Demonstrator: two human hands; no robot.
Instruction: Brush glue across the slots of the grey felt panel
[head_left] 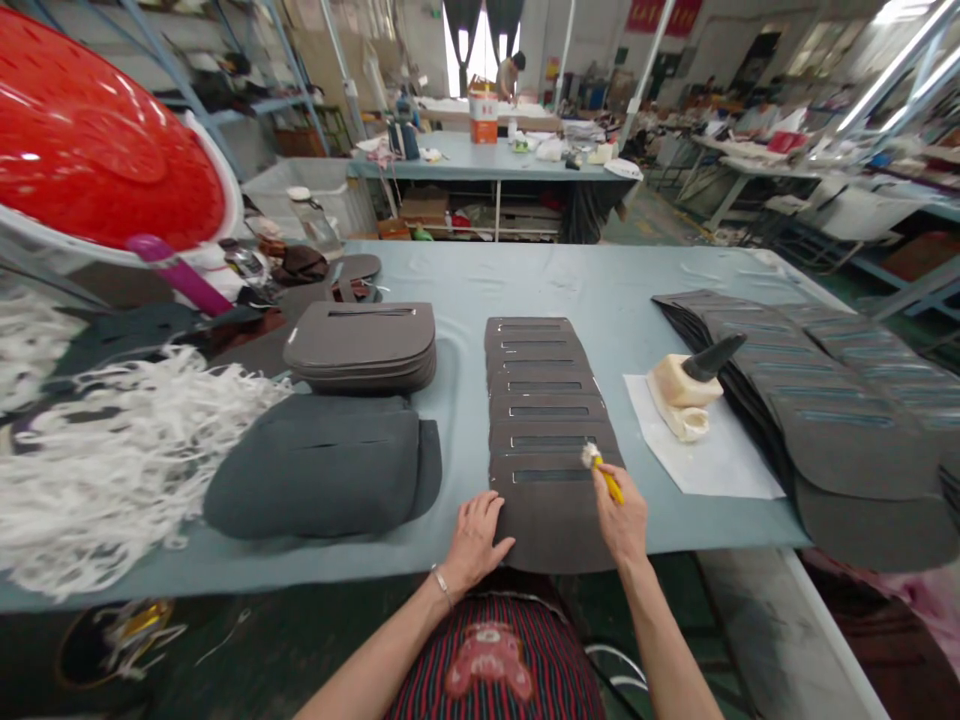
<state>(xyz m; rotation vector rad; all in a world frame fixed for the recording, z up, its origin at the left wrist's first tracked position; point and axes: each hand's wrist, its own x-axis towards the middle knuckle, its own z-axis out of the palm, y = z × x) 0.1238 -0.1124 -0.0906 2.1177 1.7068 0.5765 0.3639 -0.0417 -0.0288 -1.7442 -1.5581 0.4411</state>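
Right hand (619,516) pinches a yellow brush (609,482), its bristles at the fanned, slotted grey panels (544,500); open left hand (472,543) presses their near edge. Right of the panels, a glue bottle (679,388) sits on paper (720,455).

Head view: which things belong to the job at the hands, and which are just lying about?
In use: left hand flat on a fanned stack of slotted dark grey fabric panels; right hand holding a yellow-handled white-bristled brush; cream bottle with black conical nozzle on white paper.
Lying about: tangled white strips; red perforated plastic basket.
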